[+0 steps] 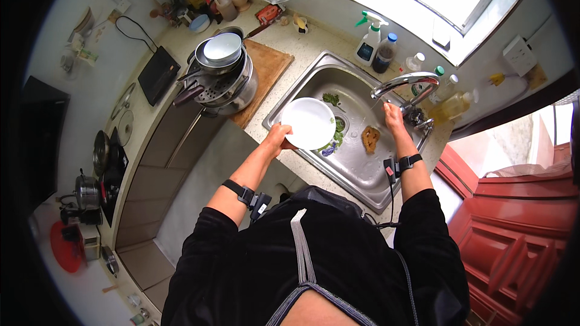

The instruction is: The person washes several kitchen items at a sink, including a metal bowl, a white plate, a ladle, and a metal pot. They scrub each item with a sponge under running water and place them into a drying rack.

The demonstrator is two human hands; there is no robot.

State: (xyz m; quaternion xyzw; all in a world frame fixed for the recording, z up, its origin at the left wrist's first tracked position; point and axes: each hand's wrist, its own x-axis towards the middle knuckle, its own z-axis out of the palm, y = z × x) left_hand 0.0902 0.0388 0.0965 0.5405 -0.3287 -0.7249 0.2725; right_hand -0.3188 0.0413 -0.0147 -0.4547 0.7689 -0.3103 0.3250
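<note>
My left hand [277,138] grips the rim of a white bowl [310,123] over the left side of the stainless steel sink [353,170]. Beneath the chrome faucet [405,82], near its spout, is my right hand [392,114]; whether its fingers hold anything is unclear. A thin line of water seems to fall from the spout. Green leaves [332,98] lie in the basin, with more leaves and a purple-blue scrap [329,150] around the drain. A brown scrubber or sponge-like piece [370,139] rests on the basin floor, right of the drain.
Stacked pots [244,88] with a light bowl [222,48] on top stand on a wooden cutting board [271,61] left of the sink. Behind the sink are a spray bottle [368,45], a dark bottle [384,54] and a bottle of yellow liquid [451,107]. A red door [516,235] stands at right.
</note>
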